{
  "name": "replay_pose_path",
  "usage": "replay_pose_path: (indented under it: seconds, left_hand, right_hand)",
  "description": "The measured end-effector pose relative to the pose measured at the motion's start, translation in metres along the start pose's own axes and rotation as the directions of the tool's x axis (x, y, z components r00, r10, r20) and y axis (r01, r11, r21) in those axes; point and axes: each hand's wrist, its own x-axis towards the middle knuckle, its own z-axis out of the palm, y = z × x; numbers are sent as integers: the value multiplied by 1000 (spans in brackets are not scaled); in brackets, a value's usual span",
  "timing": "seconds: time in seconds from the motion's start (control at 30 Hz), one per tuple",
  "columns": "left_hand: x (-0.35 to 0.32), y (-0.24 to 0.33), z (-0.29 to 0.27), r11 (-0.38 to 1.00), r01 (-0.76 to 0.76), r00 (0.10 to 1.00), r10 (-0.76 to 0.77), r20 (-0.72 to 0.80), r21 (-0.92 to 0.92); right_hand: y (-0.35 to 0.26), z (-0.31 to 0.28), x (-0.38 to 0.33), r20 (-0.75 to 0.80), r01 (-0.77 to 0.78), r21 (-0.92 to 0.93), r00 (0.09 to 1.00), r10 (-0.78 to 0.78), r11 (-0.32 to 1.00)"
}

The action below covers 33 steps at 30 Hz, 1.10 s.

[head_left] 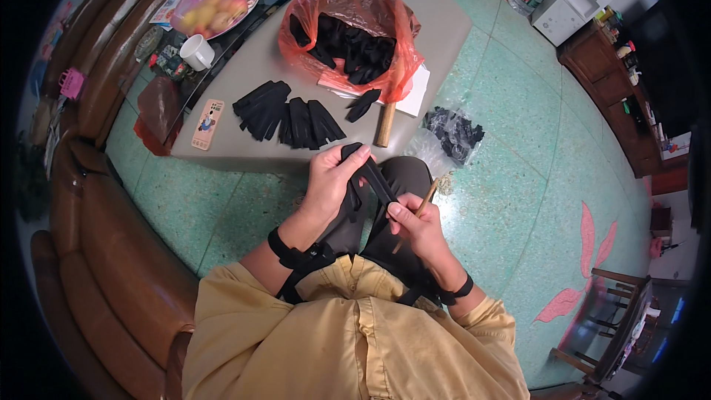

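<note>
My left hand [331, 181] grips a black glove [368, 172] above my lap, thumb on its upper end. My right hand [416, 228] holds a thin wooden stick [422, 205] and also pinches the glove's lower part. On the grey table [437, 26] in front lie two fanned piles of black gloves [285, 115], a single black glove [363, 104] and a wooden stick [385, 124]. An orange plastic bag [348, 30] full of black gloves stands open behind them.
A clear bag of black gloves [453, 133] lies on the green floor by my right knee. A phone [207, 124], a white mug [196, 52] and a bag of fruit [211, 6] are at the table's left. A brown sofa [111, 252] runs along my left.
</note>
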Motion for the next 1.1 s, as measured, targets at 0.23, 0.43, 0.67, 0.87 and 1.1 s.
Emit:
replay_pose_path:
  seconds: [0.23,0.43,0.67,0.87,1.1]
  left_hand:
    - [-3,9,-10,934,327,922,-283,266,-141]
    - [-3,-1,-10,983,182,947,-172,273,-10]
    - [-8,6,-11,998,70,898,-65,435,4]
    - [-11,9,-8,998,35,874,-59,483,57]
    - [-12,1,-7,992,126,866,-116,487,11]
  right_hand:
    - [0,-11,-1,8,-75,137,997,75,988]
    - [9,-9,-6,-11,94,-126,995,-96,988]
    - [-9,-6,-12,8,397,-521,888,-461,756]
    - [-20,-3,-8,46,534,-514,799,-600,671]
    - [-13,1,-8,41,540,-634,739,-673,554]
